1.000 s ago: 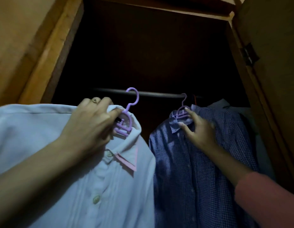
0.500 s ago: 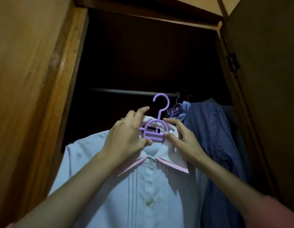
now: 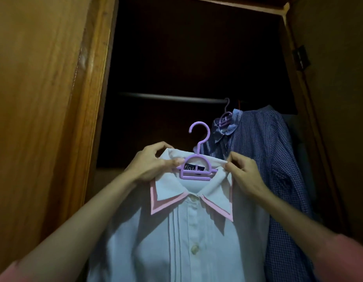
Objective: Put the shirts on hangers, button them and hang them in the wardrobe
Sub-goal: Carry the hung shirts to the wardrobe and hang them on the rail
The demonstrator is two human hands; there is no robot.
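A smooth, pale blue shirt with narrow pintucks, round buttons and a pink-edged pointed collar sits on a lilac plastic hanger. The left hand pinches the collar's left fold, and the right hand pinches its right fold; each grip is narrow, closed on cloth. Above both grips the hook stands free below the metal rail. Right of the right grip a blue checked shirt hangs in the wooden wardrobe; the interior is too dark to make out.
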